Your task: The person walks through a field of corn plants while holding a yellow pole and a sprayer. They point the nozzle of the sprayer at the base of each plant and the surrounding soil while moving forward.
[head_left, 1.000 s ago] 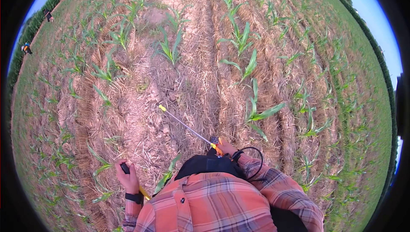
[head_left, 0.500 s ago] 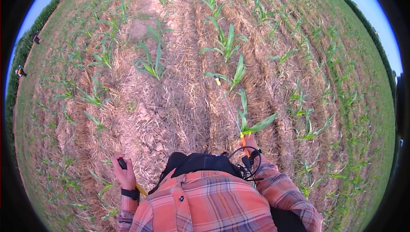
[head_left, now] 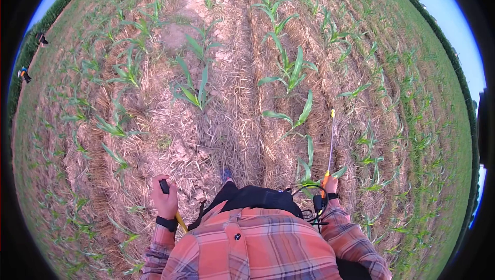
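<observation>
My left hand (head_left: 165, 201) is closed round the black grip (head_left: 164, 186) of a pump lever. The lever's yellow rod (head_left: 181, 221) runs down behind my wrist. At the right, my right hand (head_left: 331, 184) is wrapped round the orange handle of a spray wand (head_left: 330, 143). Its thin metal tube points forward and ends in a yellow nozzle tip over straw-covered soil. A black hose (head_left: 309, 187) curves from the handle beside my wrist. Leaves of a young corn plant (head_left: 308, 164) are just left of the wand, partly hidden by the handle.
Rows of young corn plants (head_left: 292, 68) run forward through dry straw and bare soil (head_left: 180, 148). My foot (head_left: 227, 175) shows in front of my body. Far off at the left edge are a person (head_left: 24, 75) and a dark shape (head_left: 41, 38).
The wand has swung right, from pointing forward-left over a corn plant to pointing nearly straight ahead. My left hand sits slightly further right with the lever. My foot has come into view.
</observation>
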### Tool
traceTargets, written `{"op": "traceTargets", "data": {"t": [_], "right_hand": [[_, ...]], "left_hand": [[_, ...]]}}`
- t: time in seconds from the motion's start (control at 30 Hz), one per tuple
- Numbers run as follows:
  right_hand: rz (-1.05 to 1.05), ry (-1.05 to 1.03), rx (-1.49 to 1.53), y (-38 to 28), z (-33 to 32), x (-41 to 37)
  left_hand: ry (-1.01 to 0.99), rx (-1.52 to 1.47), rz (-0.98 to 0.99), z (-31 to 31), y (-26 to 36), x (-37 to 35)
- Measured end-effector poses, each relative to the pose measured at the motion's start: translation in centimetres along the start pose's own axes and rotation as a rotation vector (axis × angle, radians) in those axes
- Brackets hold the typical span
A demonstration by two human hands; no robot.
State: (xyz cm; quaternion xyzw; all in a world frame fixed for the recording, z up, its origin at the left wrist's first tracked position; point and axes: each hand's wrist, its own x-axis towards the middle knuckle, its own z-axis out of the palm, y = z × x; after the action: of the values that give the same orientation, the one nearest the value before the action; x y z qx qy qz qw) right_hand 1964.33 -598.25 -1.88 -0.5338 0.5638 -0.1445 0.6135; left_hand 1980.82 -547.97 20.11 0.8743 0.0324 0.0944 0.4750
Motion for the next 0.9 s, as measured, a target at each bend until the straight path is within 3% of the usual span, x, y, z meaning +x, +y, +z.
{"op": "traceTargets", "data": {"t": [0.2,0.27,0.33,0.4,0.43,0.5,0.6,0.63,0.77,0.9], "right_hand": [[0.122,-0.101,-0.056,-1.4,10.5,-1.6],[0.048,-0.168,-0.223,-2.9,14.5,-3.1],[0.09,-0.232,-0.19,-3.1,17.0,-3.3],[0.089,-0.42,-0.382,-5.4,20.2,-5.4],[0.086,-0.419,-0.385,-5.4,21.1,-5.4],[-0.012,-0.675,-0.465,-5.6,23.3,-4.9],[-0.032,-0.83,-0.604,-9.4,26.9,-7.2],[0.062,-0.851,-0.611,-10.7,28.1,-8.1],[0.02,-1.105,-0.593,-10.9,32.1,-6.3],[-0.022,-1.196,-0.556,-11.7,35.9,-2.9]], "left_hand": [[0.018,0.004,-0.037,-1.1,-2.1,6.2],[0.017,-0.011,-0.028,-1.0,-2.9,7.8],[0.015,-0.027,-0.023,-0.8,-3.4,8.9],[0.01,-0.055,-0.068,-0.7,-3.4,9.7],[0.011,-0.059,-0.07,-0.8,-3.4,10.0],[0.023,-0.093,-0.093,-0.8,-3.5,10.7],[0.044,-0.117,-0.133,-0.6,-3.2,11.8],[0.077,-0.025,-0.051,-0.5,-3.7,12.2],[0.103,-0.152,-0.182,0.2,-4.0,13.8],[0.192,-0.014,-0.072,2.4,-1.5,17.2]]}}
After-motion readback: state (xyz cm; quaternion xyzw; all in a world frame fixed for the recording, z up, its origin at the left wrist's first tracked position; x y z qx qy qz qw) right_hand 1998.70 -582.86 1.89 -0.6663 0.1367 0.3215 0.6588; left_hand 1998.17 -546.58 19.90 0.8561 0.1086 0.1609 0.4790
